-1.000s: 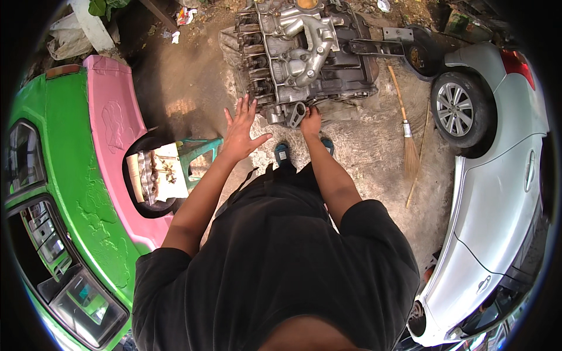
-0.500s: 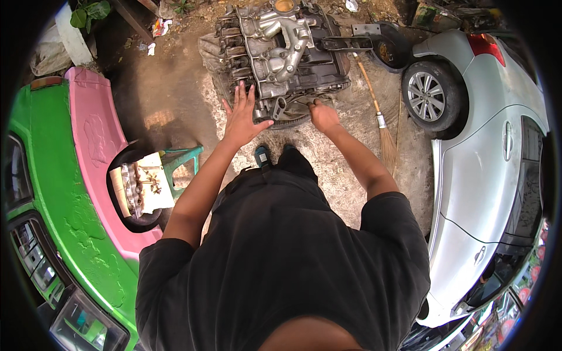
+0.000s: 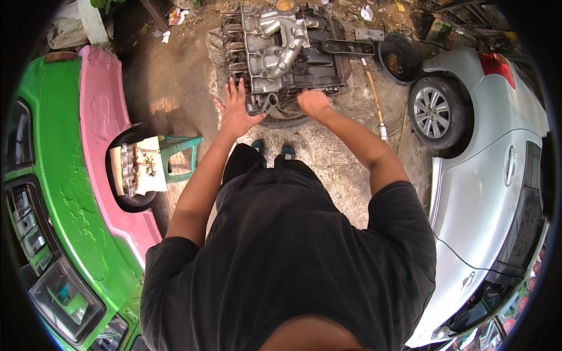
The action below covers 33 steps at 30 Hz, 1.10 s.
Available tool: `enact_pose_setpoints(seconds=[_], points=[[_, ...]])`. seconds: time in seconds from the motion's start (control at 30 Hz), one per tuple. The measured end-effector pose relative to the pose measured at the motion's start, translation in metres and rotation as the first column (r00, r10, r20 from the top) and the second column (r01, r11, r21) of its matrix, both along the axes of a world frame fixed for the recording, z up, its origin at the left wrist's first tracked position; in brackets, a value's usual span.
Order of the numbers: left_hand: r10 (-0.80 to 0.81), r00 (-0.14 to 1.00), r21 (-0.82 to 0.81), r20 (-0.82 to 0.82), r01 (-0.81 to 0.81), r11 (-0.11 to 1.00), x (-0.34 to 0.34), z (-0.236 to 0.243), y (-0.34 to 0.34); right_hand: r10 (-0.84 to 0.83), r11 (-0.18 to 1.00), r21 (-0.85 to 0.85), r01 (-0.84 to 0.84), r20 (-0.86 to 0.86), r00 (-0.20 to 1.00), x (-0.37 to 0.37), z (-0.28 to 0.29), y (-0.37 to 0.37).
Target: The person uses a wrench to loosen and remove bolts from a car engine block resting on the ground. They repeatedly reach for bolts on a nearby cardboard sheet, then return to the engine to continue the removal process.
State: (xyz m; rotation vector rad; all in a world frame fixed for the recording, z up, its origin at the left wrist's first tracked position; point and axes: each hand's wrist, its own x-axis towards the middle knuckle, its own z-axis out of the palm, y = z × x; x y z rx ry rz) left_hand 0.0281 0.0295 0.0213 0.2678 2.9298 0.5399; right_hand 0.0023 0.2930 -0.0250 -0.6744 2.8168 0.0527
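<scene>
A greasy engine [image 3: 319, 67] lies on the ground ahead of me, with a silver intake manifold [image 3: 287, 52] on its top. My left hand [image 3: 236, 114] is spread at the engine's near left corner, fingers pointing away and thumb out to the right. Just right of that thumb is a grey metal bracket with a round hole [image 3: 270, 103]. A dark toothed wheel [image 3: 287, 123] shows below it at the engine's near end. My right hand [image 3: 314, 103] is closed at the near edge, right of the bracket. Whatever its curled fingers grip is hidden.
A green and pink vehicle [image 3: 102, 111] stands at left, a silver car [image 3: 468, 175] at right. A teal stool [image 3: 180, 161] and cardboard with a metal shaft [image 3: 129, 169] are near the left one. A broom [image 3: 374, 99] and black basin [image 3: 398, 58] lie right of the engine.
My right hand has shifted a little left and away from me along the engine's near edge. The left hand stays spread at its corner. The whole view has tilted slightly.
</scene>
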Motion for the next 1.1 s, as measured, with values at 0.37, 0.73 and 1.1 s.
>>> enact_pose_setpoints(seconds=[0.37, 0.73, 1.1], points=[[0.009, 0.999, 0.009, 0.050, -0.010, 1.000, -0.002, 0.006, 0.002, -0.054, 0.995, -0.078, 0.057, 0.036, 0.998, -0.004, -0.011, 0.005], [-0.032, 0.999, 0.126, -0.017, 0.034, 0.991, 0.006, -0.001, -0.019, -0.556, 0.701, -0.420, 0.576, 0.183, 0.811, 0.018, -0.100, 0.015], [-0.002, 1.000, 0.143, 0.031, -0.003, 0.990, 0.031, 0.009, -0.059, -0.604, 0.174, -0.559, 0.811, 0.590, 0.536, 0.062, -0.159, -0.090]])
